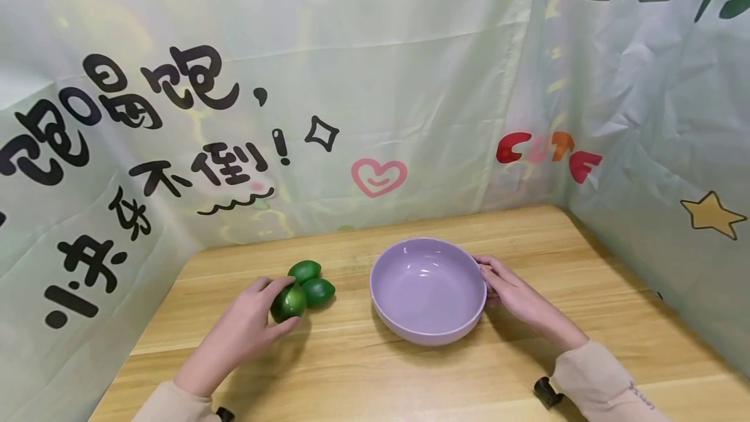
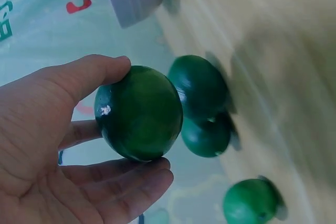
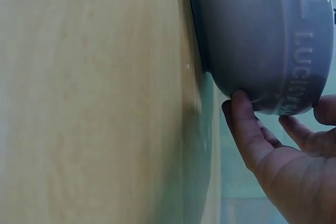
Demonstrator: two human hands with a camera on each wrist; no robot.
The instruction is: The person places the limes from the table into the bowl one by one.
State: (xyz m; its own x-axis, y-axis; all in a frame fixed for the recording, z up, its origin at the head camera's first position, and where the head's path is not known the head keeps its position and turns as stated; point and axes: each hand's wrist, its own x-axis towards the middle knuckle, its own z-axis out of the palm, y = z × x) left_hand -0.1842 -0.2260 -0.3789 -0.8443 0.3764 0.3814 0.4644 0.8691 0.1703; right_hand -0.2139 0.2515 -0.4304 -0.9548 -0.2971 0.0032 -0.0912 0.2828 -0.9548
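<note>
My left hand (image 1: 254, 320) grips a glossy green lime (image 2: 139, 113) between thumb and fingers; it is held off the table in the left wrist view. Just beyond it lie two more limes (image 1: 305, 271) touching each other on the table. Another lime (image 2: 250, 201) shows in the left wrist view, while the hand hides it in the head view. A lilac bowl (image 1: 428, 292) with nothing inside stands upright to the right. Against the bowl's outer right side rests my right hand (image 1: 508, 292), fingers spread and fairly straight, thumb near the rim.
The wooden table (image 1: 351, 376) carries the bowl and limes. A printed cloth (image 1: 410, 83) hangs along the table's back and sides. Raised letters (image 3: 303, 66) mark the bowl's outer wall.
</note>
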